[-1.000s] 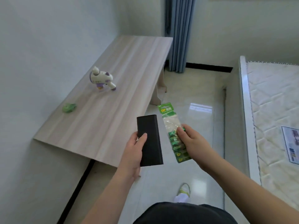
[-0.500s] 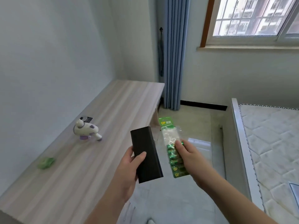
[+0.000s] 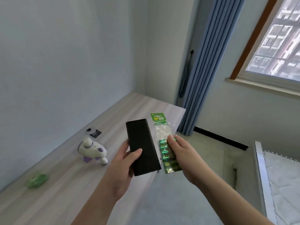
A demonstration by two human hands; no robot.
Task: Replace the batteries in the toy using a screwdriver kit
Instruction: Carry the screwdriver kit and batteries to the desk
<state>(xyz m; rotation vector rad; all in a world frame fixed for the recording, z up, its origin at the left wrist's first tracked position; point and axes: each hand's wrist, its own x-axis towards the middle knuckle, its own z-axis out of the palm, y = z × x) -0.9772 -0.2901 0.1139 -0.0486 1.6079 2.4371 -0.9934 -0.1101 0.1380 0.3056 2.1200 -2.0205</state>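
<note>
Black case (image 3: pixel 142 147), presumably the screwdriver kit, sits closed in the left hand (image 3: pixel 123 166): thumb across its face, fingers curled behind. Right hand (image 3: pixel 181 153) pinches a strip pack of batteries (image 3: pixel 167 153), thumb on top, green cells sealed in the lower part, upper part of the bag looking spent. Both are held in the air over the near edge of the table (image 3: pixel 68 184). Toy (image 3: pixel 91 151), white with purple trim, lies on the table well apart from both hands, untouched. A green object (image 3: pixel 37 178) and a small dark card (image 3: pixel 94 133) also lie there. Judgement: supplies gathered only. Case unopened, no screw out, cover on as far as visible, no battery swapped. Nearly everything remains.
</note>
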